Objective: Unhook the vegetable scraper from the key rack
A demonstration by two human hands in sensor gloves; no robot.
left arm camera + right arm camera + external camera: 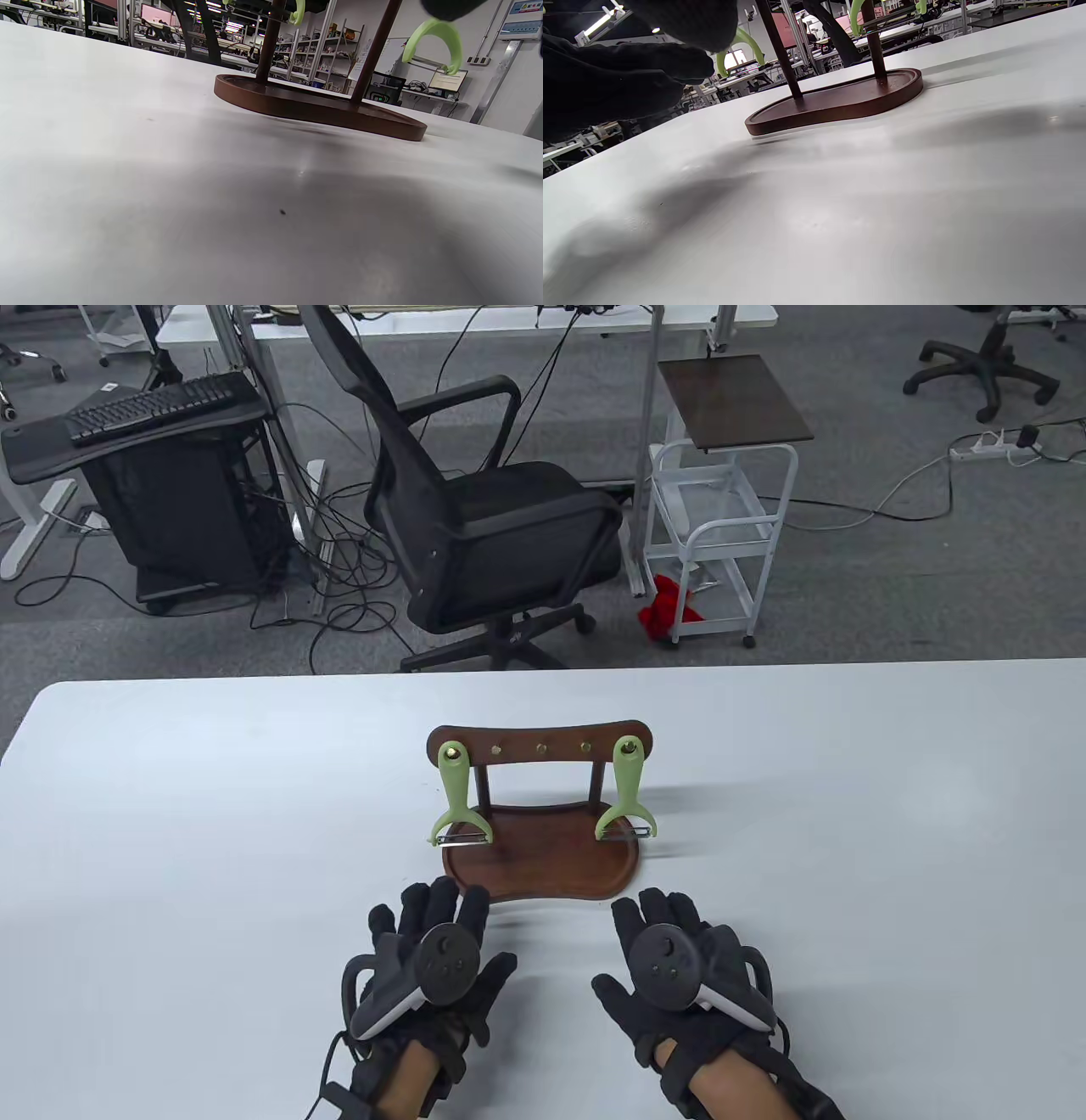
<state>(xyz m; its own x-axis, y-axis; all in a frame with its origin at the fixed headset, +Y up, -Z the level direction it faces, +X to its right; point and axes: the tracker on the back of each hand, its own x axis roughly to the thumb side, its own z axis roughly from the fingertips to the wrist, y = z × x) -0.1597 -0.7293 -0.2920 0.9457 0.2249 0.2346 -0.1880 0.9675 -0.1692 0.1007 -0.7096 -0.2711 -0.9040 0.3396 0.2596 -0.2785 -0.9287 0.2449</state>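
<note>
A brown wooden key rack (540,736) stands on its tray base (543,875) in the middle of the white table. Two light green vegetable scrapers hang from its outer hooks, one at the left (456,797) and one at the right (626,796), blades down. My left hand (434,948) and right hand (672,950) lie palm down with fingers spread, just in front of the base, holding nothing. The left fingertips are right at the base's front edge. The left wrist view shows the base (318,106) and a scraper head (437,44). The right wrist view shows the base (840,99) and my gloved fingers (628,80).
The white table (170,831) stretches wide to both sides of the rack. Beyond its far edge stand a black office chair (484,526), a white cart (721,526) and a desk with a keyboard (153,407).
</note>
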